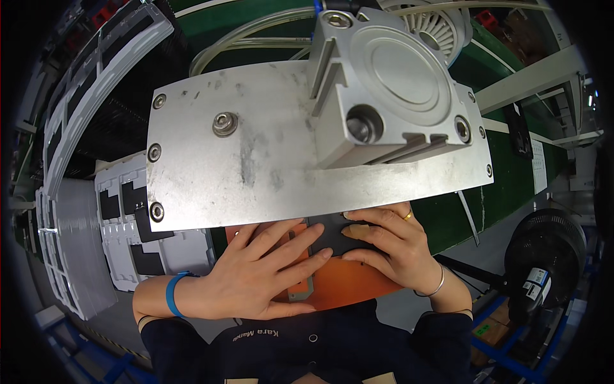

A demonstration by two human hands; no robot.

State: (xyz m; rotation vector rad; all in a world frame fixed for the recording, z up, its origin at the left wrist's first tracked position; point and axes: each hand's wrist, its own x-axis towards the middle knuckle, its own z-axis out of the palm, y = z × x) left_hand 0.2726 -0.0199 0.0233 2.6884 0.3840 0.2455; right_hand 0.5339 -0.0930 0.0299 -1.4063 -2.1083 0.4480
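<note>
A dark grey flat piece lies on an orange plate, partly under a silver metal press plate. My left hand is open, its fingers spread flat over the orange plate and fingertips touching the grey piece's left side. A narrow metal strip shows beneath those fingers. At the piece's right side, my right hand is closed on it with bent fingers, the thumb along the near edge. A beige wrap covers one right finger. The metal plate hides the piece's far part.
A square metal pneumatic cylinder rises from the press plate, with clear hoses behind. On the left are a white tray of black parts and tall stacked trays. A black fan stands at right beside the green work surface.
</note>
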